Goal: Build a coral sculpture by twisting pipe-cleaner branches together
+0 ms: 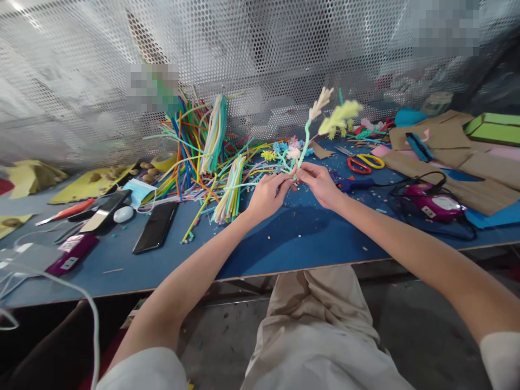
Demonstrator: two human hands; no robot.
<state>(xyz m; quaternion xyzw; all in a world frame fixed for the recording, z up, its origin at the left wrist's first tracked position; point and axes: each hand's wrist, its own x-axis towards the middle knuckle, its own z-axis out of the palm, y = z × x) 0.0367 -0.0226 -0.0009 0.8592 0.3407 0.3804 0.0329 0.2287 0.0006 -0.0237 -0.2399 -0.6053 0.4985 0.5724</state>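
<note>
My left hand (pixel 268 194) and my right hand (pixel 319 185) meet above the blue table, their fingertips pinched together. Between them is the base of a pipe-cleaner flower stem (pixel 305 142), mint green and upright, topped by a cream leafy tip (pixel 320 103). A yellow-green pipe-cleaner leaf (pixel 340 117) leans right from the same spot. One pale mint pipe cleaner (pixel 245 186) sticks out leftward from my left hand. Small pipe-cleaner flowers (pixel 293 153) in pink, blue and yellow are just behind my fingers, which partly hide where the stems join.
Bundles of coloured pipe cleaners (pixel 213 135) stand left of my hands, near a black phone (pixel 155 227). To the right are scissors (pixel 365 162), a dark blue glue gun (pixel 357 184), a purple corded device (pixel 434 203) and brown paper (pixel 436 132). A perforated metal screen (pixel 260 65) borders the back.
</note>
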